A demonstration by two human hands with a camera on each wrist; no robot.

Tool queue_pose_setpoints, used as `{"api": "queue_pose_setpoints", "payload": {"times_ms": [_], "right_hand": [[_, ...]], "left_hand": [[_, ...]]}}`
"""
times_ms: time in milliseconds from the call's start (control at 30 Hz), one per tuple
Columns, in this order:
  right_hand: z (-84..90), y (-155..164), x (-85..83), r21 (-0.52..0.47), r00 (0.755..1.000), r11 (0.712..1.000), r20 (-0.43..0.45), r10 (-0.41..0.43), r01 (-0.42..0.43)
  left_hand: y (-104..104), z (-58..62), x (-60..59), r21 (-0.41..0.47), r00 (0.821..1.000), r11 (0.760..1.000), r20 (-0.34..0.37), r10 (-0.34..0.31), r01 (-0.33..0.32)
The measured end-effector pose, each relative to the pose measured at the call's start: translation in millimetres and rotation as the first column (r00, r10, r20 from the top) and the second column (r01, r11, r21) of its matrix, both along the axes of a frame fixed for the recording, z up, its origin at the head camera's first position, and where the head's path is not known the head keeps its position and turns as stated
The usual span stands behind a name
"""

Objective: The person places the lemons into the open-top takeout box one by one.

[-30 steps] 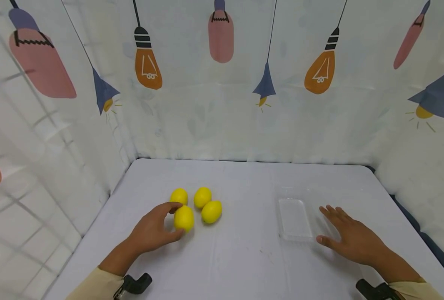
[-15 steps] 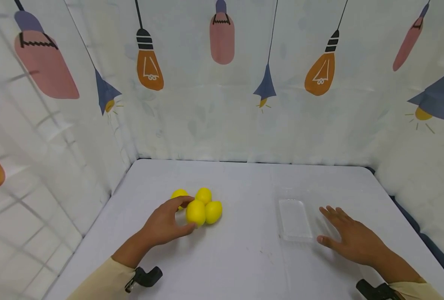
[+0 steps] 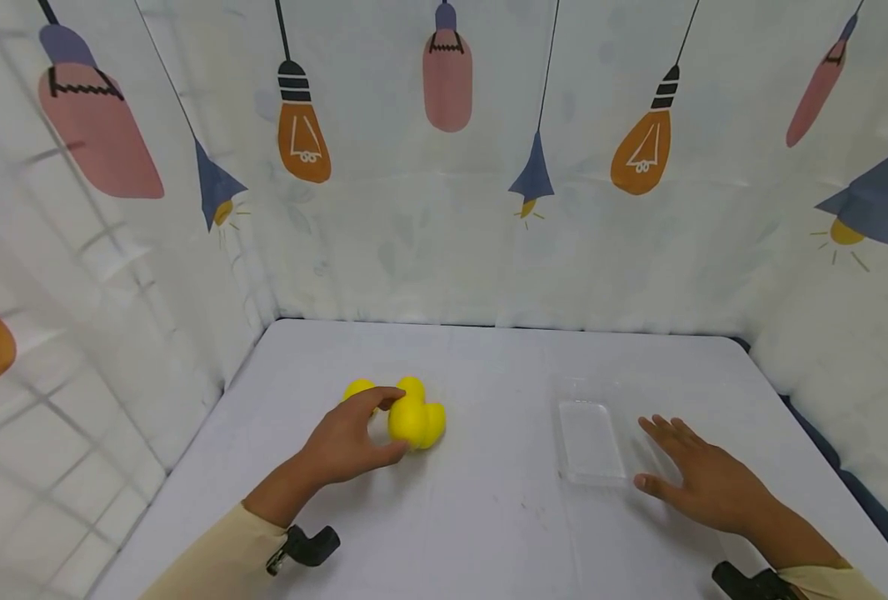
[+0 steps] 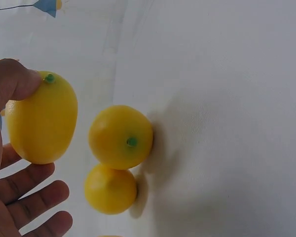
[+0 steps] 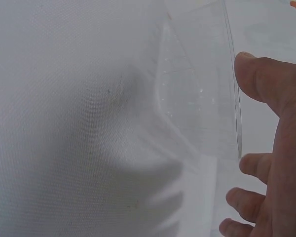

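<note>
The left wrist view shows the left hand [image 4: 12, 163] pinching a lemon [image 4: 41, 118] clear of two other lemons [image 4: 121, 137] at frame centre. From the head view that grip is half hidden. The right hand [image 3: 702, 477] lies flat, fingers spread, beside the clear tray [image 3: 590, 440] at lower right.

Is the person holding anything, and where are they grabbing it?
The left hand holds a yellow lemon, thumb at its green stem tip. The right hand holds nothing.
</note>
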State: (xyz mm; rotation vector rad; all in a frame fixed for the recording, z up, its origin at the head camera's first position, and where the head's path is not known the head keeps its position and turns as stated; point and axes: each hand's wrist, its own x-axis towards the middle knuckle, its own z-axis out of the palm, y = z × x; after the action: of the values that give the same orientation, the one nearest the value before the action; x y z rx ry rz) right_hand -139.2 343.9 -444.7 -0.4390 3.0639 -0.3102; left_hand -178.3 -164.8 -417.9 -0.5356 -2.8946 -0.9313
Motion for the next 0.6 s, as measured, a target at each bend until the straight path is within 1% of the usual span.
{"api": "queue_pose_setpoints", "payload": {"times_ms": [367,600], "right_hand": [[1.3,-1.4,0.1,0.021,1.0,1.0,-0.005,0.009,-0.009],[1.1,-1.1,0.4,0.01,1.0,1.0,0.002,0.001,-0.001]], "left_hand": [[14.8,0.7,-4.4,0.039,0.999,0.999,0.022,-0.032,0.031],[26.3,1.4,-6.8,0.046,0.999,0.998,0.003,-0.053,0.052]]}}
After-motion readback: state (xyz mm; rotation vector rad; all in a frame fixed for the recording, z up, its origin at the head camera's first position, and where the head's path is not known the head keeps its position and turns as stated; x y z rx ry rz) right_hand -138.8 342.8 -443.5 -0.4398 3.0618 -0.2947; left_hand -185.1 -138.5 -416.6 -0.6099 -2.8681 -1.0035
